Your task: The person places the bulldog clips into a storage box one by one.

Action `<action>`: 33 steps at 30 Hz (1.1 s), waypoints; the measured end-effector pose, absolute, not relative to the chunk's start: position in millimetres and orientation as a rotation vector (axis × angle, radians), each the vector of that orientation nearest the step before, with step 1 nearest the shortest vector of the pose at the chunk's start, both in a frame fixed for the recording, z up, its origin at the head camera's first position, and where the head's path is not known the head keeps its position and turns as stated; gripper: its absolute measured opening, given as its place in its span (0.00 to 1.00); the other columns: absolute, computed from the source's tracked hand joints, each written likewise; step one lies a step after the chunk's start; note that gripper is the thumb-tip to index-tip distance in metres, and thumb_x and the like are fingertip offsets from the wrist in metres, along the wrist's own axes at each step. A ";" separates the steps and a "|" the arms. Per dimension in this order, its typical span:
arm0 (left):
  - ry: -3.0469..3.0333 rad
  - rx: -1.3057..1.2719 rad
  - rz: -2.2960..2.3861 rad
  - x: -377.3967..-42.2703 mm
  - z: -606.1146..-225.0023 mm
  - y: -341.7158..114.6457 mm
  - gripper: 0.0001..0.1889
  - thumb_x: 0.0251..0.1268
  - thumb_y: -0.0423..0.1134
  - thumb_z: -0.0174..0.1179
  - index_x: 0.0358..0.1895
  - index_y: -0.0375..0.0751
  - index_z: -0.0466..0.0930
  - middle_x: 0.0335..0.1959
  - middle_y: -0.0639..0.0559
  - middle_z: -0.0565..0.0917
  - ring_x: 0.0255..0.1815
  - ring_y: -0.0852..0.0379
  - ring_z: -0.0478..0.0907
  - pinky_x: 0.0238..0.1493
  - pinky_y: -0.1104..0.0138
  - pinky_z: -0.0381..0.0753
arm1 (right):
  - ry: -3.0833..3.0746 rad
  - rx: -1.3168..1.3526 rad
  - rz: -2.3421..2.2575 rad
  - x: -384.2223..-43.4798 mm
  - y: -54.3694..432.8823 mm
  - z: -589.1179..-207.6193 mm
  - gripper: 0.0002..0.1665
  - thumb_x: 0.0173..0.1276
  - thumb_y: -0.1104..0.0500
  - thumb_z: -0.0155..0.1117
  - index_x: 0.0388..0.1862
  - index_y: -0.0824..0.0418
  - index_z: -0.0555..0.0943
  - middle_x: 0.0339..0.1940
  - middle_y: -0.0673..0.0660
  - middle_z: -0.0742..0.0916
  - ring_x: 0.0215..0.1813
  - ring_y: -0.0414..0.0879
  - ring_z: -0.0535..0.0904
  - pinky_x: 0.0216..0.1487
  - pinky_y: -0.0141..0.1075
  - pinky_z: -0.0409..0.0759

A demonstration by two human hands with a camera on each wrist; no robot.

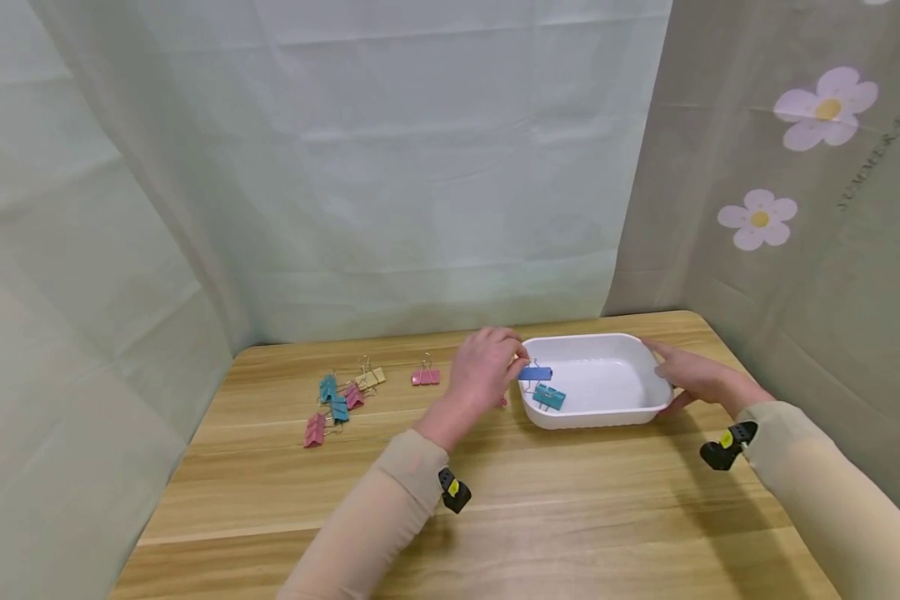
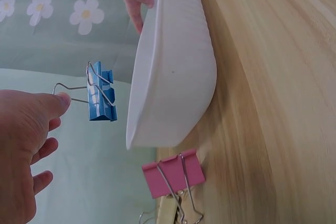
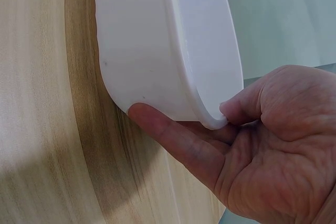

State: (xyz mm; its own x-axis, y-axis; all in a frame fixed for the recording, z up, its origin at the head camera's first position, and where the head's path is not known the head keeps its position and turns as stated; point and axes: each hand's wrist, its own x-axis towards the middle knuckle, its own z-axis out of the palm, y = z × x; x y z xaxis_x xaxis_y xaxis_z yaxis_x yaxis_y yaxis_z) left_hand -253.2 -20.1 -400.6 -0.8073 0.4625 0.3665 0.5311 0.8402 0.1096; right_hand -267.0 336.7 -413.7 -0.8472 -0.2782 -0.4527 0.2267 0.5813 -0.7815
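Note:
My left hand (image 1: 483, 371) pinches a blue binder clip (image 2: 100, 95) by one of its wire handles, thumb against the wire. In the head view the clip is over the left end of a white plastic tray (image 1: 600, 421). A teal binder clip (image 1: 550, 397) lies inside that tray, at its left end. At the opposite end my right hand (image 3: 283, 140) grips the tray, with the thumb on the rim and the fingers against the outer wall. Just left of the tray, a pink binder clip (image 2: 176, 174) stands on the table, mostly hidden behind my left hand in the head view.
On the left of the wooden table (image 1: 270, 508) lie several binder clips: a yellow one (image 1: 371, 378), teal ones (image 1: 327, 387) and pink ones (image 1: 314, 430). Another pink clip (image 1: 425, 377) sits apart near the back. Hanging curtains (image 1: 435, 167) enclose the table's back and sides.

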 end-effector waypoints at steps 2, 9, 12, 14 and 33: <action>-2.690 -0.749 -0.291 -253.9 -401.4 -17.4 0.06 0.74 0.48 0.64 0.44 0.54 0.87 0.59 0.60 0.82 0.64 0.56 0.74 0.68 0.60 0.71 | 2.268 -0.040 -1.230 -267.3 336.1 -412.8 0.46 0.78 0.67 0.43 0.84 0.58 0.31 0.74 0.80 0.54 0.59 0.69 0.73 0.48 0.55 0.86; -2.689 -0.774 -0.296 -255.5 -402.7 -9.4 0.06 0.74 0.48 0.63 0.44 0.55 0.87 0.59 0.60 0.82 0.63 0.56 0.75 0.67 0.59 0.72 | 2.268 -0.044 -1.228 -267.8 336.2 -412.4 0.46 0.77 0.68 0.42 0.84 0.59 0.31 0.73 0.80 0.55 0.58 0.67 0.74 0.48 0.55 0.86; -2.677 -0.774 -0.295 -256.4 -403.8 -6.8 0.06 0.74 0.47 0.63 0.43 0.55 0.88 0.59 0.60 0.82 0.63 0.56 0.75 0.67 0.59 0.73 | 2.270 -0.044 -1.228 -268.0 336.4 -412.9 0.46 0.78 0.68 0.42 0.84 0.59 0.31 0.74 0.80 0.54 0.57 0.67 0.74 0.48 0.55 0.86; -2.670 -0.770 -0.292 -256.7 -404.5 -4.9 0.06 0.74 0.47 0.63 0.43 0.55 0.88 0.58 0.60 0.83 0.63 0.57 0.75 0.66 0.60 0.73 | 2.269 -0.045 -1.232 -268.2 336.6 -413.2 0.46 0.78 0.68 0.42 0.84 0.58 0.31 0.74 0.80 0.54 0.58 0.67 0.74 0.48 0.55 0.86; -2.663 -0.770 -0.332 -254.9 -408.3 15.8 0.06 0.74 0.49 0.63 0.42 0.56 0.88 0.58 0.61 0.83 0.62 0.57 0.76 0.65 0.60 0.74 | 2.245 -0.055 -1.254 -268.4 339.0 -416.0 0.46 0.77 0.69 0.40 0.83 0.61 0.30 0.75 0.80 0.51 0.59 0.69 0.73 0.47 0.58 0.86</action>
